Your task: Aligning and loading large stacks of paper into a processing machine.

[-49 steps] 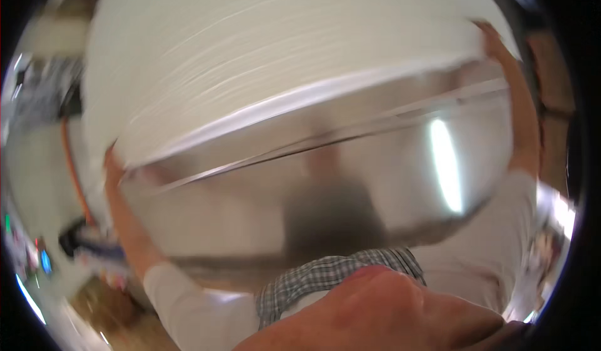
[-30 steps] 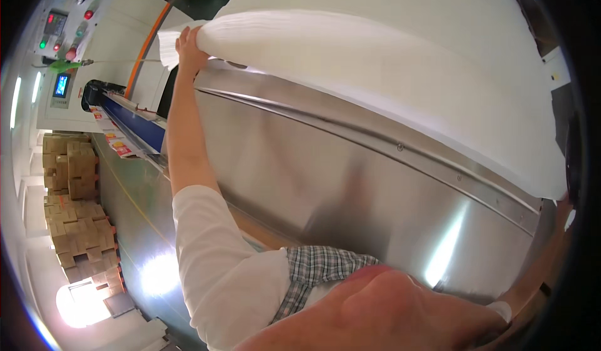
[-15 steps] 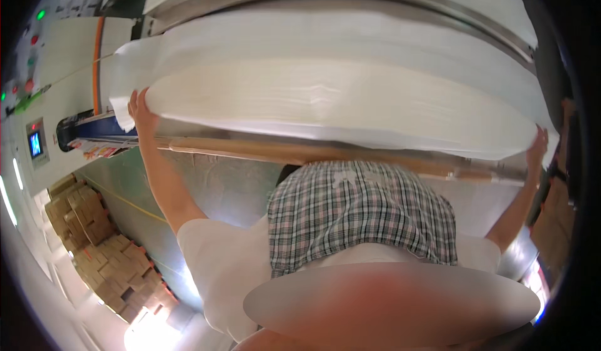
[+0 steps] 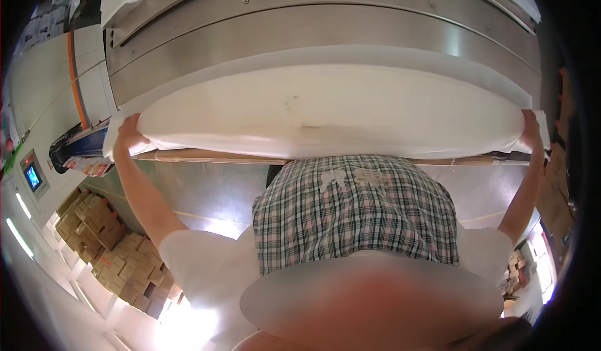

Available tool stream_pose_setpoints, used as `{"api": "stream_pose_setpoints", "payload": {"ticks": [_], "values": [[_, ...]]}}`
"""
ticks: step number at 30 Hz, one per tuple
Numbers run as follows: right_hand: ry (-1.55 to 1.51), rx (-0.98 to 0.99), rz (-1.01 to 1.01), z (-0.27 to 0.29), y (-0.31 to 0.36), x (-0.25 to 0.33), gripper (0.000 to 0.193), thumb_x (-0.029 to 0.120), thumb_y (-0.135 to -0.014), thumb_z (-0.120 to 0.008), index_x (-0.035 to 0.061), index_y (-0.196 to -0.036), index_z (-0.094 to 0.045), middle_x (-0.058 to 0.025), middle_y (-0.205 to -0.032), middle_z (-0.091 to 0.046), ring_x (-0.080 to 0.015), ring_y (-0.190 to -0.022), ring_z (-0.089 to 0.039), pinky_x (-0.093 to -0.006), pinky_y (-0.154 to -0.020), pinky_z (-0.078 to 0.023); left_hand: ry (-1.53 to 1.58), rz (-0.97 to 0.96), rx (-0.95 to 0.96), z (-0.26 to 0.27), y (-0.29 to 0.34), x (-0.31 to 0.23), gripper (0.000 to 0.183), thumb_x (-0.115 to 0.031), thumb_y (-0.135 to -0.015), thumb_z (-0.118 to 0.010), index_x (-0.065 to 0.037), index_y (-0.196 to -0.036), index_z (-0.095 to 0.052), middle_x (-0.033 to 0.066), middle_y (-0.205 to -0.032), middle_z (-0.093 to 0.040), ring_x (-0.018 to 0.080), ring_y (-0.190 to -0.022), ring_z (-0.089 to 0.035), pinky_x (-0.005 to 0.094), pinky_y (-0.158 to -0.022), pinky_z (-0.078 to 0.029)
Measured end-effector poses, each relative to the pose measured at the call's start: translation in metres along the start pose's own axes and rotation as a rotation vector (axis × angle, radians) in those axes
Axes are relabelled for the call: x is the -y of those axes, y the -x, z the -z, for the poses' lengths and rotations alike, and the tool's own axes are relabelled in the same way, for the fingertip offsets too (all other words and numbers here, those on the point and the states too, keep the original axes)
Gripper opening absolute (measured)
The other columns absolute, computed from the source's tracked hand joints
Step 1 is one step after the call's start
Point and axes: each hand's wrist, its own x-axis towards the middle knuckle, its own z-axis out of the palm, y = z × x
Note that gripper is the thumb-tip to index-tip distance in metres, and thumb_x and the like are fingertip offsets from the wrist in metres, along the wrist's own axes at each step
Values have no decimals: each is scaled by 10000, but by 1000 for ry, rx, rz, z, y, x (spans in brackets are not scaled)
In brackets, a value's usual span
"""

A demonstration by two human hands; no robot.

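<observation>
A wide white sheet (image 4: 338,94), folded or rolled into a long bundle, lies across in front of me along the near edge of a metal machine bed. A few small dark smudges mark its middle. My left hand (image 4: 130,133) is closed around the bundle's left end, fingers over its top. At the opposite end my right hand (image 4: 531,129) grips it the same way, though its thumb is hard to see. Both arms are stretched wide apart. A thinner, paler layer shows along the bundle's far side.
Beyond the sheet is the bare metal bed (image 4: 300,29) with screws. To the left stands a machine cabinet (image 4: 44,122) with a small lit screen (image 4: 32,174). Stacked cardboard boxes (image 4: 128,269) are on the floor at lower left. A brown strip (image 4: 213,157) runs below the sheet.
The sheet's far edge has come toward me, baring the metal bed behind it. Both hands still hold its ends, now closer to my body. Dark smudges now show on the sheet.
</observation>
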Motion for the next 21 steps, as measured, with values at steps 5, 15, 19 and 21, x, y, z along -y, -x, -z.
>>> {"api": "stream_pose_setpoints", "payload": {"ticks": [5, 15, 19, 21], "values": [[72, 450, -67, 41, -111, 9, 814, -123, -380, -693, 56, -1146, -482, -155, -1151, -514, -324, -1094, -479, -377, -876, -427, 158, -58, 287, 29, -90, -29, 750, 5, -453, -651, -91, -1182, -501, 159, -1101, -572, 291, -1066, -517, 339, -883, -422], [296, 511, -101, 37, -140, -46, 716, -50, -483, -721, 82, -1158, -522, -147, -1062, -589, -303, -967, -574, -399, -750, -492, 217, -148, -224, 16, -46, -89, 505, 29, -624, -505, -120, -1103, -560, 138, -1080, -582, 280, -1048, -528, 343, -891, -402], [-412, 60, 179, 56, -143, 13, 499, 17, -710, -559, 85, -1199, -489, -97, -1143, -535, -219, -1078, -496, -338, -875, -418, 518, -398, -950, 31, 17, -153, 287, -38, -725, -559, -52, -1010, -588, 115, -1014, -606, 253, -986, -560, 347, -860, -424], [-788, 58, 352, 76, -139, 92, 382, 92, -831, -488, 95, -1213, -478, -65, -1145, -522, -163, -1085, -481, -295, -878, -406, 681, -426, -874, 22, 61, -208, 231, -46, -755, -569, -45, -985, -593, 103, -996, -607, 244, -968, -569, 340, -842, -436]]}}
